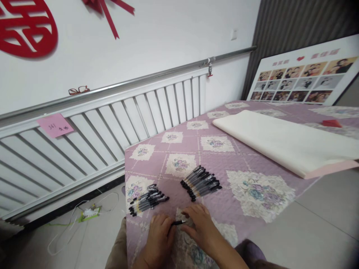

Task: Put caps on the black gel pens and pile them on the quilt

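Observation:
My left hand (159,235) rests on the purple quilt near its front edge, fingers curled round a black pen (178,223) whose tip points right. My right hand (200,226) lies beside it with fingers bent, fingertips touching the quilt close to the pen's tip. Just beyond the hands lie two heaps of black pens: one pile (148,199) to the left and a second pile (201,182) further back to the right.
The purple floral quilt (252,190) covers a bed. A folded cream blanket (283,144) lies at the back right. A white radiator (92,134) runs along the left wall, with a photo board (305,80) leaning at the far right. Cables and a power strip (89,213) lie on the floor.

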### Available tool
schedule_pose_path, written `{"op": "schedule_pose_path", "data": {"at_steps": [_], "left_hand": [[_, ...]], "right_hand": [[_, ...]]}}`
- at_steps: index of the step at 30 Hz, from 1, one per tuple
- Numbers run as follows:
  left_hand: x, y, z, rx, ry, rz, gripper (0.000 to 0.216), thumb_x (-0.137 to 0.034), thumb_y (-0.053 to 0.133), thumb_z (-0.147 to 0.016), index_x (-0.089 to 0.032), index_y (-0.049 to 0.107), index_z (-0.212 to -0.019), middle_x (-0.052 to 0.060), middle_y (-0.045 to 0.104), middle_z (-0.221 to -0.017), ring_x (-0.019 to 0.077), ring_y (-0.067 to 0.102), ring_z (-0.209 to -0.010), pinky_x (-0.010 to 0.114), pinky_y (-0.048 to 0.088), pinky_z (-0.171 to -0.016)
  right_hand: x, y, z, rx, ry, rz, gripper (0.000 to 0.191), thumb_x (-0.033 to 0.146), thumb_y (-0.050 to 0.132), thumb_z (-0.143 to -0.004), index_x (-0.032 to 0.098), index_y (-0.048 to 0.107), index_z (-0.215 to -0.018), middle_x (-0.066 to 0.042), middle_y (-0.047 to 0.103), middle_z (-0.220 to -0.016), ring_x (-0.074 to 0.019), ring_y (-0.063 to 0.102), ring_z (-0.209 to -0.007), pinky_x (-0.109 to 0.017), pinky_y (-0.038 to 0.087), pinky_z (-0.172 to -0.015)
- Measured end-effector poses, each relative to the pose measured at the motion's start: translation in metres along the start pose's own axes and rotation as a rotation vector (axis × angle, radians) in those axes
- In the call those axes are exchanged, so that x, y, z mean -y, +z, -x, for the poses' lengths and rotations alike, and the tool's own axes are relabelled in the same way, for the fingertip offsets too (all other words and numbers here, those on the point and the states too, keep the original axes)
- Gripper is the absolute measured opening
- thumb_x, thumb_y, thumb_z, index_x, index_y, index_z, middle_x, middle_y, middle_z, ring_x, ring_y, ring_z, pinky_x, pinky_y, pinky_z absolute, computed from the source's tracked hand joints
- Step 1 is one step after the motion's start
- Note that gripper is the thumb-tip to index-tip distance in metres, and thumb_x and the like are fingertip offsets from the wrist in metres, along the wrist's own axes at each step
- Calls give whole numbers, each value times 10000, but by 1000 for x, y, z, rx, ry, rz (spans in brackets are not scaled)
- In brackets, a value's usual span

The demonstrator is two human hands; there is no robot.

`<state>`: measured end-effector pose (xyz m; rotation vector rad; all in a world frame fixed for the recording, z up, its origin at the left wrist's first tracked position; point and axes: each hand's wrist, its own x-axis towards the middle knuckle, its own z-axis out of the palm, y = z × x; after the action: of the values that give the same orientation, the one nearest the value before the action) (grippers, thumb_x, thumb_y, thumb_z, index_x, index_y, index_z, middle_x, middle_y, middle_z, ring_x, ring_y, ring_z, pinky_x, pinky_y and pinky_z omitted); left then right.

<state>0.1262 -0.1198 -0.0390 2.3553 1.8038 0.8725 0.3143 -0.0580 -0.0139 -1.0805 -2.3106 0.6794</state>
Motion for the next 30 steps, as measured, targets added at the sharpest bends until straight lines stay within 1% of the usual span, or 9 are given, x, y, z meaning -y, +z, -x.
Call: {"op": "schedule_pose_path", "data": {"at_steps": [1, 3, 6, 10, 15, 19, 22, 26, 30], "left_hand": [[0, 0, 0, -1, -4, 1, 163, -221, 447, -916, -224, 607, -948, 44, 642, -871, 208, 576, -825, 363, 445, -752], [0, 1, 1, -6, -8, -6, 154, -214, 458, -909, -225, 608, -938, 41, 642, -864, 210, 579, -824, 366, 446, -751], [1, 2, 1, -14, -2, -29, 154, -217, 465, -906, -228, 614, -939, 37, 642, -850, 211, 579, -815, 368, 444, -746], [3, 3, 1, -17, -5, -21, 163, -225, 457, -914, -229, 617, -939, 36, 640, -849, 206, 575, -813, 353, 443, -733], [2, 1, 1, 2, -54, -3, 160, -217, 467, -912, -235, 622, -951, 32, 637, -869, 205, 569, -836, 365, 438, -757], [0, 1, 0, 6, -73, -19, 156, -208, 480, -898, -222, 632, -932, 40, 631, -869, 211, 560, -845, 375, 436, -769], [-2, 2, -2, 22, -79, -47, 147, -198, 498, -879, -220, 637, -924, 45, 623, -879, 220, 554, -857, 386, 428, -775], [-4, 3, -4, 62, -83, -82, 155, -178, 513, -854, -227, 648, -911, 43, 608, -866, 225, 551, -857, 392, 421, -781], [-3, 4, -4, 62, -86, -99, 157, -162, 536, -828, -232, 650, -909, 39, 602, -854, 226, 545, -846, 383, 413, -768]], "right_hand": [[0, 0, 0, 1, 2, 8, 169, 332, 646, -837, 256, 604, -982, -22, 647, -968, -221, 544, -974, -424, 321, -944], [1, 1, -1, 9, 11, 40, 87, 329, 584, -882, 248, 617, -888, -13, 644, -914, -207, 551, -939, -431, 315, -950], [0, 4, -2, 18, 18, 70, 133, 268, 549, -901, 233, 610, -787, -2, 635, -857, -194, 555, -905, -413, 329, -932], [-4, 2, -1, 0, -8, 36, 45, 236, 589, -871, 233, 603, -829, -5, 638, -868, -200, 555, -909, -376, 363, -886], [-20, -9, 0, -76, -15, -10, 56, 259, 563, -873, 227, 583, -831, -22, 635, -848, -198, 569, -863, -338, 403, -812], [-36, -13, -1, -160, 58, -4, 83, 253, 525, -872, 221, 591, -833, -37, 640, -849, -203, 582, -842, -330, 422, -770], [-41, -9, -3, -205, 110, 42, 114, 260, 510, -880, 218, 614, -860, -45, 643, -853, -214, 585, -852, -342, 425, -772], [-37, 1, -7, -159, 118, 130, 128, 252, 530, -882, 236, 657, -893, -48, 642, -888, -230, 579, -903, -366, 413, -816], [-34, 7, -8, -123, 111, 185, 146, 228, 544, -872, 263, 673, -931, -47, 635, -926, -236, 568, -938, -381, 404, -843]]}}
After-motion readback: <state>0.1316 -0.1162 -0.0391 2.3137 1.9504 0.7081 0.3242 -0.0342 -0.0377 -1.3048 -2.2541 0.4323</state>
